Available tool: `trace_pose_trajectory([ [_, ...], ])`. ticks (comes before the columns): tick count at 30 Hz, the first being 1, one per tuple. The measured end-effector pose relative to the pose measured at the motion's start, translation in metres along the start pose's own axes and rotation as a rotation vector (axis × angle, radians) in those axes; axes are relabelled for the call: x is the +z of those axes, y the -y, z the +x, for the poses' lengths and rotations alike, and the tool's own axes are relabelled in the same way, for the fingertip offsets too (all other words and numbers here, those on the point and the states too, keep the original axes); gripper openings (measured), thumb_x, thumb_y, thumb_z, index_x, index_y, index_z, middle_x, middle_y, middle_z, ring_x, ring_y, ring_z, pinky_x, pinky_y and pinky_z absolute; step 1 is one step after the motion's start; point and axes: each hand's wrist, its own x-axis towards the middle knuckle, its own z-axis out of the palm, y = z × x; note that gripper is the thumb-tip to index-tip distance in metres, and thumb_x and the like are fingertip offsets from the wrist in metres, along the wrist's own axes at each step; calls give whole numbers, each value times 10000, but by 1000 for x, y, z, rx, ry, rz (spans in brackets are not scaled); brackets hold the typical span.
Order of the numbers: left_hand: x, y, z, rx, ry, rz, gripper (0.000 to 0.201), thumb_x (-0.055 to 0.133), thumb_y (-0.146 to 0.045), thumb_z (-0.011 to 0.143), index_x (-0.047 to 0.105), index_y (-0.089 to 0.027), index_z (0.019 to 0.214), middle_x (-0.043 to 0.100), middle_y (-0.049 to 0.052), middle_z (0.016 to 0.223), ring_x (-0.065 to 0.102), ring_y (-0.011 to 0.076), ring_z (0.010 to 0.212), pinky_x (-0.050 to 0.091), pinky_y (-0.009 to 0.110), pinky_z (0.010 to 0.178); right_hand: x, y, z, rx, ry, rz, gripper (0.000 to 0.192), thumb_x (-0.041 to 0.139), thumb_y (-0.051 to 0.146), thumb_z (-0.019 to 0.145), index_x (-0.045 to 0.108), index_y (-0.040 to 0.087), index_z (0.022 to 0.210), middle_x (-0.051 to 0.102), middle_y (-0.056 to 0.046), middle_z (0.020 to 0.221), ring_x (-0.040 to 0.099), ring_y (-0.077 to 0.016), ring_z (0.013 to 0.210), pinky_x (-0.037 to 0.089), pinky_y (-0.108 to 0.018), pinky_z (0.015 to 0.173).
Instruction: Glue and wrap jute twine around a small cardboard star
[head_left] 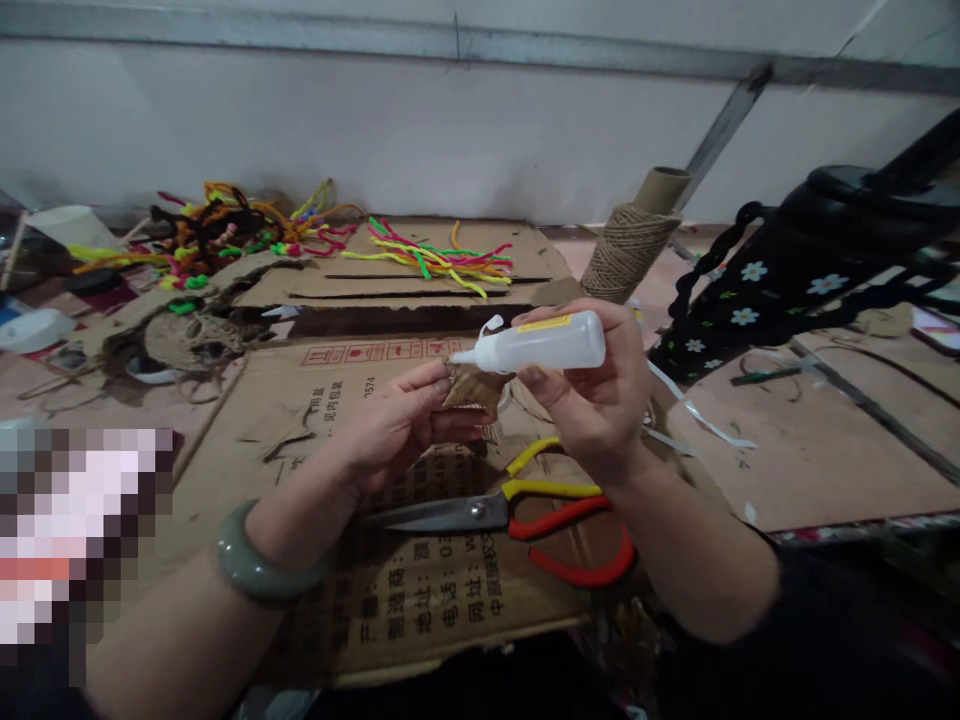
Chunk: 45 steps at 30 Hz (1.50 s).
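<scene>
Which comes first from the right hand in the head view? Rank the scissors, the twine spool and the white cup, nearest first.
From the right hand:
1. Scissors, just below it on the cardboard.
2. Twine spool, behind it, slightly right.
3. White cup, far back left.

Right hand [600, 400] tips glue bottle [544, 343] onto cardboard scrap [471, 388] pinched by left hand [401, 425]; scissors [517, 520] below.

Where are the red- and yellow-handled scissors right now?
The red- and yellow-handled scissors lie on the flattened cardboard box, just below both hands, blades pointing left.
</scene>
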Motion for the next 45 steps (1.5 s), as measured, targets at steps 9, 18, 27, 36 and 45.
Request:
trace_pose_trajectory([
  [9, 1, 3, 1, 9, 23, -19, 224, 551, -209, 861, 655, -210, 1059, 677, 61, 1108, 669, 193, 929, 530, 302, 784, 0, -3, -1, -33, 7, -3, 396, 669, 254, 756, 463, 278, 1093, 602, -46, 1054, 603, -224, 983, 529, -456, 842],
  [18, -1, 4, 2, 47, 0, -5, 221, 600, -204, 828, 685, -218, 1032, 690, 49, 1092, 669, 154, 874, 525, 281, 803, 1, -4, -2, -2, 13, 8, 402, 662, 265, 763, 449, 277, 1103, 596, -40, 1065, 604, -208, 986, 536, -424, 843],
  [27, 2, 5, 3, 55, -145, -43, 144, 621, -125, 777, 709, -188, 872, 724, 19, 900, 669, 120, 736, 533, 263, 743, 3, -4, -4, -2, 27, 4, 410, 679, 256, 744, 461, 272, 1091, 597, -39, 1050, 606, -201, 976, 530, -404, 837],
  [36, 4, 3, 1, -63, -85, -41, 190, 628, -227, 758, 696, -153, 919, 738, 76, 878, 685, 202, 824, 507, 312, 770, 3, -6, -5, -45, 50, -27, 420, 673, 241, 738, 456, 266, 1097, 601, -40, 1052, 606, -202, 984, 532, -411, 846],
  [45, 6, 1, -1, -63, -46, -147, 342, 381, -267, 881, 668, -121, 997, 726, 118, 965, 688, 235, 848, 509, 368, 796, 3, -5, -4, -43, 28, -22, 416, 681, 249, 734, 466, 276, 1089, 593, -39, 1049, 606, -209, 984, 530, -425, 842],
])
